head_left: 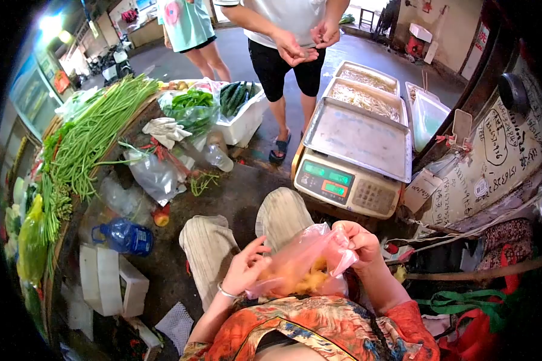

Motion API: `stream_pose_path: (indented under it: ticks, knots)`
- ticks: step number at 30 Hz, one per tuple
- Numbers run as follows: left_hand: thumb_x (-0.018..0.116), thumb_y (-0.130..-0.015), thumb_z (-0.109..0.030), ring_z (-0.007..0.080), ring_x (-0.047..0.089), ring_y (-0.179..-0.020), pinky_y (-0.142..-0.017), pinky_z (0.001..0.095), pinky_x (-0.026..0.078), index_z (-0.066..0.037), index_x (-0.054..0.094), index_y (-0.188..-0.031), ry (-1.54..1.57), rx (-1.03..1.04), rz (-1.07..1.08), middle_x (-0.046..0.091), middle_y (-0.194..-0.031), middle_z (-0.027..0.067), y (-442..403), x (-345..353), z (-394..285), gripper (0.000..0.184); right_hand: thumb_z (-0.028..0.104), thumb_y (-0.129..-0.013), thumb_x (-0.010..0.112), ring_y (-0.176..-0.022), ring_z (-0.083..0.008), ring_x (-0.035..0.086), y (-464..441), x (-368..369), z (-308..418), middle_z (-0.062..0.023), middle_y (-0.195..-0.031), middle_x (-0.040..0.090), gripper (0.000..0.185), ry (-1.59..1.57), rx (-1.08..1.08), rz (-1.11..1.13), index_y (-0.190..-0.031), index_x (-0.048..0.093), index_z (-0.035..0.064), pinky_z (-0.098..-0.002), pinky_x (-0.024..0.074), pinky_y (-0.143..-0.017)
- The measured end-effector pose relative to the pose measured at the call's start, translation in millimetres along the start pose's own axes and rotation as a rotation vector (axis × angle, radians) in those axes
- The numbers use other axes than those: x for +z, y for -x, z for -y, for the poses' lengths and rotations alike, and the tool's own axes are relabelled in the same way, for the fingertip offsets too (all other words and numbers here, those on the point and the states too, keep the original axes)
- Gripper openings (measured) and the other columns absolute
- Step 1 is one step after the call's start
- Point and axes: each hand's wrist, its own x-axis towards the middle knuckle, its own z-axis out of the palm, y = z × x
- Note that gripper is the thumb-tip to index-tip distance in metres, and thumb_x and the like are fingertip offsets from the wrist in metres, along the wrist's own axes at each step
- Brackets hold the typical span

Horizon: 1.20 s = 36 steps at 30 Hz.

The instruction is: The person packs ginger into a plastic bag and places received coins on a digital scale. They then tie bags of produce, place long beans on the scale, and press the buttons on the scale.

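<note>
A thin pink plastic bag [295, 265] with yellow-orange pieces inside rests on my lap, close to my body. My right hand [356, 240] pinches the bag's upper right edge. At the bag's left side is my left hand [247, 265], with its fingers curled and partly apart near the plastic; whether it grips the bag is unclear. Ahead and to the right stands a digital scale [346, 186] with lit green and red displays and a bare metal pan [358, 138].
Two people stand ahead, one [289, 48] beside the scale with hands together. Trays of bean sprouts [367, 99] lie behind the scale. Long green beans [96, 132] cover the left stall. A blue bottle [123, 236] and white foam boxes [111, 280] sit on the left floor.
</note>
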Motion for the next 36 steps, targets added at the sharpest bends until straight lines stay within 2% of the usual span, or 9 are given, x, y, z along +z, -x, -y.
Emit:
stream_pose_path:
  ticks: [7, 9, 10, 14, 18, 21, 25, 31, 36]
  knots:
    - [0.075, -0.083, -0.016, 0.0237, 0.056, -0.12, -0.098, 0.0367, 0.045, -0.003, 0.051, -0.138, -0.183, 0.213, 0.192, 0.06, -0.127, 0.0143, 22.9, -1.6, -41.8, 0.061, 0.008, -0.078, 0.058, -0.051, -0.018, 0.055, -12.7, -44.2, 13.5, -0.0126, -0.07, 0.06, 0.013, -0.049, -0.05, 0.17, -0.086, 0.054, -0.0019, -0.0286, 0.0464, -0.05]
    - [0.071, -0.084, -0.01, 0.0237, 0.06, -0.113, -0.092, 0.0339, 0.049, -0.002, 0.062, -0.123, -0.575, 0.291, 0.051, 0.061, -0.127, 0.0157, 32.6, -2.6, -30.6, 0.041, 0.008, -0.08, 0.057, -0.052, -0.0169, 0.055, -16.7, -56.4, 10.7, -0.0124, -0.072, 0.061, 0.012, -0.024, -0.051, 0.111, -0.086, 0.055, -0.0014, -0.0279, 0.0462, -0.05]
    - [0.065, -0.085, -0.004, 0.0236, 0.067, -0.097, -0.081, 0.032, 0.053, -0.002, 0.068, -0.111, -0.487, 0.138, -0.093, 0.067, -0.112, 0.0156, 38.0, 3.3, -31.2, 0.026, 0.009, -0.082, 0.057, -0.052, -0.0157, 0.054, -17.9, -59.4, 10.0, -0.0121, -0.074, 0.062, 0.011, 0.003, -0.052, 0.048, -0.087, 0.055, -0.0009, -0.0273, 0.046, -0.051]
    - [0.058, -0.09, 0.0, 0.0184, 0.068, -0.072, -0.067, 0.0268, 0.054, 0.004, 0.066, -0.106, -0.32, 0.121, -0.311, 0.069, -0.076, 0.0086, 45.5, -10.1, -22.6, 0.018, 0.01, -0.086, 0.055, -0.051, -0.0101, 0.048, -21.8, -33.5, 2.1, -0.0091, -0.08, 0.062, 0.011, 0.165, -0.108, -0.129, -0.09, 0.058, 0.0001, -0.0241, 0.043, -0.052]
    - [0.054, -0.093, 0.004, 0.0147, 0.068, -0.073, -0.067, 0.0257, 0.055, 0.008, 0.064, -0.099, -0.065, 0.231, -0.354, 0.069, -0.081, 0.0104, 62.4, -22.3, -63.1, 0.013, 0.009, -0.087, 0.056, -0.05, -0.0066, 0.045, -23.4, -55.9, -0.5, -0.0031, -0.073, 0.059, 0.012, 0.08, -0.011, -0.036, -0.092, 0.06, -0.0013, -0.0235, 0.0403, -0.049]
    - [0.06, -0.094, -0.012, 0.0154, 0.057, -0.056, -0.055, 0.0263, 0.048, 0.003, 0.06, -0.092, -0.058, 0.572, -0.563, 0.061, -0.071, 0.0072, 66.2, -34.6, -71.1, 0.016, 0.009, -0.087, 0.058, -0.051, -0.0058, 0.045, -19.1, -61.8, -2.3, -0.0019, -0.069, 0.058, 0.012, 0.195, 0.087, 0.015, -0.093, 0.061, -0.0014, -0.022, 0.0376, -0.048]
    - [0.061, -0.094, -0.012, 0.0114, 0.047, -0.05, -0.045, 0.0252, 0.036, 0.0, 0.049, -0.085, 0.287, 0.62, -0.477, 0.048, -0.065, 0.0041, 64.0, -34.1, -109.8, 0.019, 0.009, -0.088, 0.061, -0.052, -0.0047, 0.044, -20.7, -63.7, -17.1, -0.0014, -0.067, 0.057, 0.013, 0.335, 0.173, 0.089, -0.094, 0.062, -0.0018, -0.0189, 0.0347, -0.05]
    - [0.065, -0.094, -0.023, 0.0128, 0.05, -0.057, -0.051, 0.0284, 0.044, -0.001, 0.05, -0.087, 0.189, 0.625, -0.644, 0.049, -0.067, 0.0039, 44.1, -65.1, -81.1, 0.027, 0.006, -0.092, 0.059, -0.055, -0.0066, 0.047, -43.1, -75.6, -27.9, -0.0011, -0.072, 0.055, 0.007, 0.339, 0.145, -0.088, -0.096, 0.062, 0.0007, -0.0203, 0.0402, -0.052]
    - [0.062, -0.093, -0.017, 0.0137, 0.054, -0.075, -0.071, 0.0286, 0.047, 0.002, 0.058, -0.092, 0.082, 0.519, -0.632, 0.059, -0.087, 0.0076, 13.3, -79.0, -41.0, 0.02, 0.005, -0.09, 0.054, -0.055, -0.0071, 0.047, -55.3, -81.8, -12.6, 0.0001, -0.068, 0.053, 0.012, 0.551, 0.119, -0.211, -0.098, 0.062, -0.0004, -0.022, 0.0401, -0.052]
